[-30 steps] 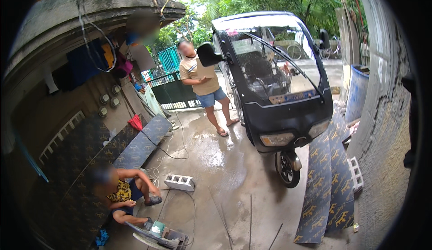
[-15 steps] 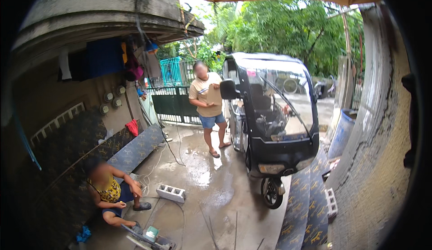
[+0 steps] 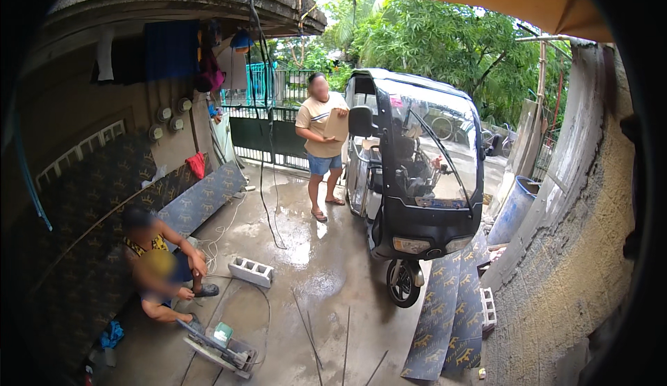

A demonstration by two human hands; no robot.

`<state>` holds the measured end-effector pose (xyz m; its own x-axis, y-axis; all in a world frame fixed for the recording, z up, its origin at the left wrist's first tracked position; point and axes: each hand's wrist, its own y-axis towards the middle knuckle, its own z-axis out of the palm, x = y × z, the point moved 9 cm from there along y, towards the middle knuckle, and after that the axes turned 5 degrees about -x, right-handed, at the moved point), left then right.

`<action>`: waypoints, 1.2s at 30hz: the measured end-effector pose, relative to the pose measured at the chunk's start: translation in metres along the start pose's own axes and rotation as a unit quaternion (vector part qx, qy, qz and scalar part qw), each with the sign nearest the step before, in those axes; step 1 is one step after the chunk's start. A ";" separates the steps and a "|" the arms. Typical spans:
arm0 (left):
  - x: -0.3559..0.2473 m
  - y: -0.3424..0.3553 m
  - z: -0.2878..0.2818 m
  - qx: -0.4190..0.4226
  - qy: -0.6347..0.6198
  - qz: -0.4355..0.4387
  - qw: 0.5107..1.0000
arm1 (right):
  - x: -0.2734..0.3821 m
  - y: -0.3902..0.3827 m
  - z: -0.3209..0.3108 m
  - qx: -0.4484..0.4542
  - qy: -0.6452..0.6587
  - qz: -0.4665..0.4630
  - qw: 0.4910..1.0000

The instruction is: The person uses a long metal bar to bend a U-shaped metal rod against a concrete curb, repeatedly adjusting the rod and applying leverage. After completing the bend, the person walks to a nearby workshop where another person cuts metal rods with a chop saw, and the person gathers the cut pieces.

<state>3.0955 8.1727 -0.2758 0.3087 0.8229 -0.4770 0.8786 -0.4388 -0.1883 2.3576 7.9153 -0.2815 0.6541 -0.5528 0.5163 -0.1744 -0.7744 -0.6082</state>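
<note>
Wearer's own hands not in view, so grip state can't be told. Nearest work: crouching person [image 3: 158,269] w/ hand by power tool [image 3: 221,344], concrete block [image 3: 251,271] just beside. Vs earlier: view tilted up, standing person [image 3: 321,143] and enclosed trike [image 3: 417,184] now nearer centre.

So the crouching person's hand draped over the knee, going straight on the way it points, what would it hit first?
Probably the grey concrete block: the crouching person's hand points down and toward it, though it may meet the wet floor first; depth is unclear.
</note>
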 end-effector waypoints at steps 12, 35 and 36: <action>0.013 0.007 0.005 0.021 0.044 0.054 0.997 | 0.116 -0.018 0.029 -0.021 -0.111 -0.101 0.988; -0.054 0.012 -0.004 -0.004 0.022 0.176 0.984 | -0.044 -0.084 0.060 -0.038 0.109 0.032 0.993; -0.057 0.008 -0.007 -0.025 0.026 0.205 0.978 | -0.038 -0.081 0.063 -0.035 0.122 0.049 0.991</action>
<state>3.0871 8.1249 -0.2437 0.6560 0.5985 -0.4598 0.6929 -0.7192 0.0523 2.3936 8.0183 -0.2903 0.4366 -0.6773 0.5922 -0.2839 -0.7283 -0.6237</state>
